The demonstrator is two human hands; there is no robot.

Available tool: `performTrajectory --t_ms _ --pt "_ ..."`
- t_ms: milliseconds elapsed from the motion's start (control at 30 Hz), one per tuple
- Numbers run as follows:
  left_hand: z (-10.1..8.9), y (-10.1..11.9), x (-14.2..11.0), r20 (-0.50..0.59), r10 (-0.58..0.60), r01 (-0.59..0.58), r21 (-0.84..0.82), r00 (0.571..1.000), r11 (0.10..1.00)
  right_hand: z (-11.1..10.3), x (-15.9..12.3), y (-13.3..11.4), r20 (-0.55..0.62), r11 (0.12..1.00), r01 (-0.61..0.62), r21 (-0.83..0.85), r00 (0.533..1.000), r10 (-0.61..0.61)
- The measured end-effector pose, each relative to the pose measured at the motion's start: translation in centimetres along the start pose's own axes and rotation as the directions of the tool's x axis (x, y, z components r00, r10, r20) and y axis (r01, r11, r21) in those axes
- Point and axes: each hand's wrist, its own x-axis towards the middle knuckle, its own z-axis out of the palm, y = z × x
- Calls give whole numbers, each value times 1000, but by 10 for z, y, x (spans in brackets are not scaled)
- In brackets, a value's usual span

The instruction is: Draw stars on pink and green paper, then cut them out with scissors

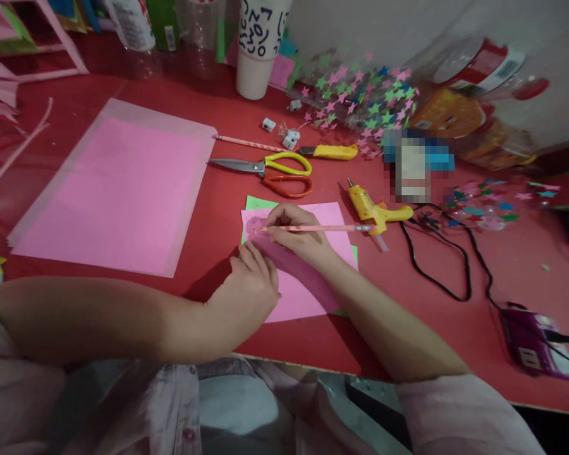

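Observation:
My right hand [296,232] is closed round a pink patterned pencil [332,229], its tip on the upper left corner of a pink sheet of paper [308,300]. Small dark pencil marks show at that corner. A green sheet [256,203] peeks out from under the pink one. My left hand [253,278] lies on the sheet's left edge just below the pencil tip, fingers extended and holding nothing. Above the sheet are scissors [265,167] with yellow and red handles. To its upper right lies a yellow glue gun [377,208].
Larger pink sheets [118,196] lie left on the red table [208,221]. Behind are another pencil [251,143], a yellow cutter [334,151], a white cup [256,69] and star confetti [360,98]. Right are a black cord [469,278] and a purple box [526,338].

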Motion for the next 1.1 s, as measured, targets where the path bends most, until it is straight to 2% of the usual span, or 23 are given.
performTrajectory --t_ms 133,267,467,1100 --pt "4 2 1 -70 -5 4 -14 998 1000 -1 -3 4 29 997 28 -77 999 -26" --pt "6 3 4 -117 15 -9 51 993 999 -1 -5 8 -3 983 59 -171 998 -61" --pt "8 9 3 -99 25 -14 111 995 994 -2 -7 7 66 981 45 -190 997 -33" --pt "6 6 5 -96 57 -44 132 994 990 -1 -4 4 69 986 42 -159 997 -32"
